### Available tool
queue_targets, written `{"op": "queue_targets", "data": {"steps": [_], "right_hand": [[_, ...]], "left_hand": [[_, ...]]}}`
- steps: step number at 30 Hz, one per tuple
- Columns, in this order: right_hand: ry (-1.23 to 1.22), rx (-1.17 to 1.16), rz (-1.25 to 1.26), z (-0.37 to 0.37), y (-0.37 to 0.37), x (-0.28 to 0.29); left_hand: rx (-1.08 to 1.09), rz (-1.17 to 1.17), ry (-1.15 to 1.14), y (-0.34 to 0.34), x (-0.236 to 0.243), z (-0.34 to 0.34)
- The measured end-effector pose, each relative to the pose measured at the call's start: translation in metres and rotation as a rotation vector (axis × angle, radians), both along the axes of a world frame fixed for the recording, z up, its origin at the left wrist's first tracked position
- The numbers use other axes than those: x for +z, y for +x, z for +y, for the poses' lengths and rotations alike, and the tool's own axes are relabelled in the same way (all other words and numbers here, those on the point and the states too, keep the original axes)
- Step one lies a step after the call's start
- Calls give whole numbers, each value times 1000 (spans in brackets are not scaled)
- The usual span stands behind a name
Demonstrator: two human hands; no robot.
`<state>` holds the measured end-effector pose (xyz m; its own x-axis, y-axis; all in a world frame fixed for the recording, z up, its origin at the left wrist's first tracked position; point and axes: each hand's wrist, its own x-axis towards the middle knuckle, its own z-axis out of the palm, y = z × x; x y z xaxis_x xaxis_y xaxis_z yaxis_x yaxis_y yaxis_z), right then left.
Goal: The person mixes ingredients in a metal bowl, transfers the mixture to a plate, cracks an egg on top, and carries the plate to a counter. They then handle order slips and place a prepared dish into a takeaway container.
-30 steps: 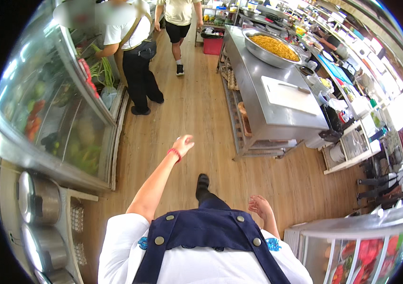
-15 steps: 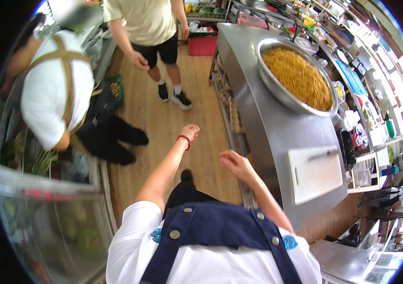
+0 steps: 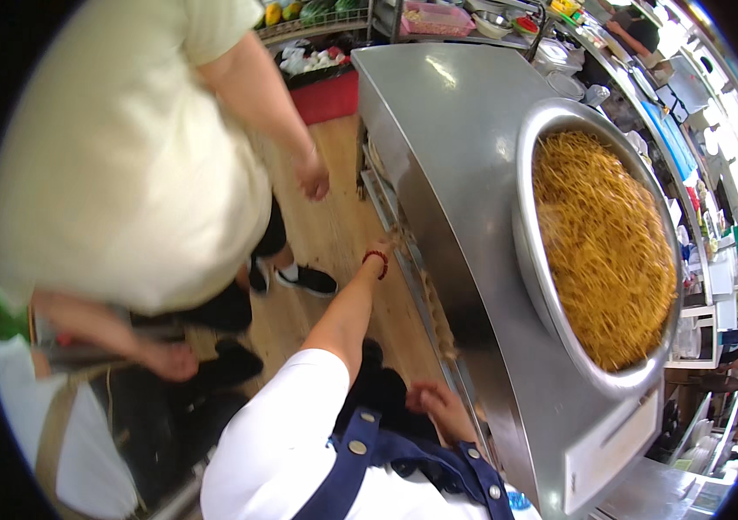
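Arm (image 3: 341, 319) extended, left hand (image 3: 378, 246) outreaches right hand (image 3: 441, 406) beside the steel table (image 3: 438, 113), each grip too blurred to tell

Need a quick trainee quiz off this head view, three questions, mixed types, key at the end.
1. What fills the metal bowl?
A) sliced watermelon
B) yellow noodles
C) whole eggs

2. True or false: the person wears the red bracelet on the right wrist.

3. Fill in: the piece of furniture just to the right of the person's right hand is the ____.

Key:
1. B
2. False; it is on the left wrist.
3. steel table
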<state>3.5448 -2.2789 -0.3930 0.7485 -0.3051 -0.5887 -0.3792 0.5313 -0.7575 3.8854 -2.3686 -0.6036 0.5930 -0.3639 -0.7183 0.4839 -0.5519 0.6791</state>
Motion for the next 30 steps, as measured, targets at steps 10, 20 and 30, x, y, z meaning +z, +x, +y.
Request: {"op": "queue_targets", "data": {"steps": [10,20,30], "right_hand": [[162,-194,160,2,0,-121],[167,-73,35,-50,106,26],[171,-158,-376,-166,323,123]], "left_hand": [[-63,192,12,62,-132,-117],[334,-5,40,85,81,74],[292,-552,60,221,312,146]]}}
